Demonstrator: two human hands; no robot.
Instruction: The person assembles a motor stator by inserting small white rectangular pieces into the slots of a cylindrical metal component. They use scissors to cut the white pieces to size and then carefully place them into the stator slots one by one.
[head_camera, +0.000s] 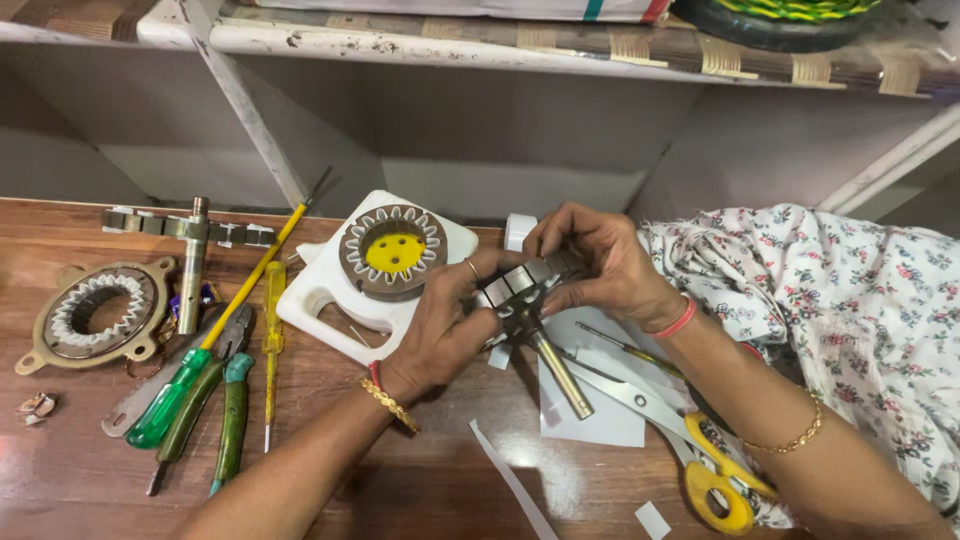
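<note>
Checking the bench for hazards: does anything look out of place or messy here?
Cut paper scraps lie loose on the table, and the yellow-handled scissors lie open beside the right hand. Both hands, the left hand too, hold a metal rotor. Nothing looks spilled or broken.

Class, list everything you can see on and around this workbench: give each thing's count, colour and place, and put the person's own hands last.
Rotor with shaft: 1, grey metal, held at centre.
Stator on white plastic base: 1, brown and white with yellow centre, behind the hands.
Stator in metal housing: 1, brass and white, far left.
Second rotor with shaft: 1, grey, back left.
Screwdrivers: 2, yellow and green handles, left of centre.
Pliers: 1, green handles, front left.
Scissors: 1, yellow handles, front right.
Paper pieces: several, white, under and before the hands.
Floral cloth: 1, white patterned, right.
Wooden table: 1, brown.
Left hand: grip shut on the rotor.
Right hand: grip shut on the rotor.
</note>
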